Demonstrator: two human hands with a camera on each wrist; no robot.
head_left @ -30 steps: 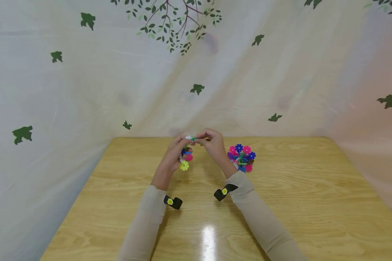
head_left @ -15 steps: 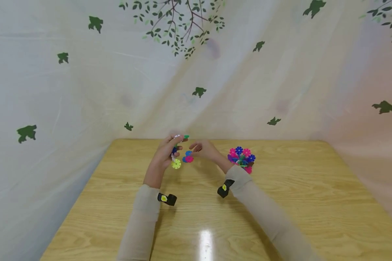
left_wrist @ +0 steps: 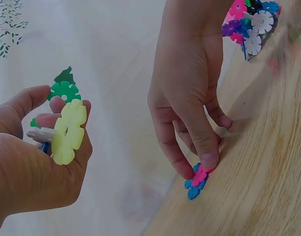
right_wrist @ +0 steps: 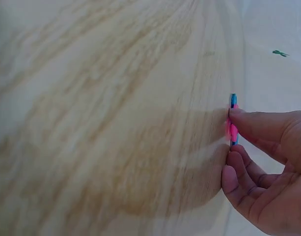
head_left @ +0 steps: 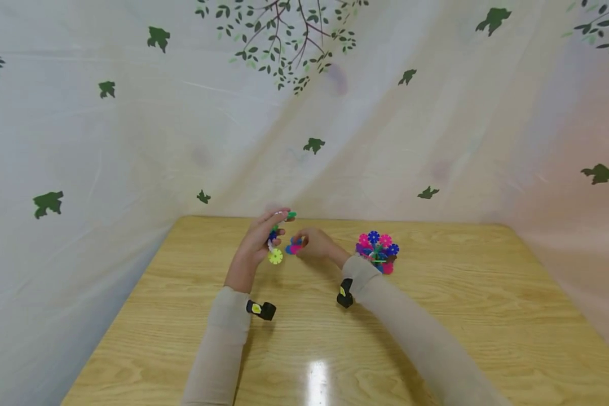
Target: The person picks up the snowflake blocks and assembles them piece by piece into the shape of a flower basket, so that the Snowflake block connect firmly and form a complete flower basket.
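My left hand (head_left: 256, 239) holds a string of joined flower-shaped plastic discs. A yellow disc (left_wrist: 68, 132) hangs at its lower end, white and dark blue ones sit in the palm, and a green disc (left_wrist: 65, 91) stands up by the thumb tip. The fingers hide part of the string. Down at the table, my right hand (head_left: 318, 244) pinches a pink disc (left_wrist: 201, 175) between thumb and finger. Blue discs (left_wrist: 192, 191) lie right under and beside the pink one, partly covered by the fingertips.
A built cluster of pink, blue, purple and white discs (head_left: 377, 251) stands on the wooden table (head_left: 462, 316), right of my right hand. Behind the table's far edge hangs a pale cloth (head_left: 254, 141) with leaf and bird prints. Each wrist wears a black camera band.
My hands were together at the green end of the string. The right hand has come away and dropped to the pink and blue discs on the table; the left has shifted slightly left, string in hand.
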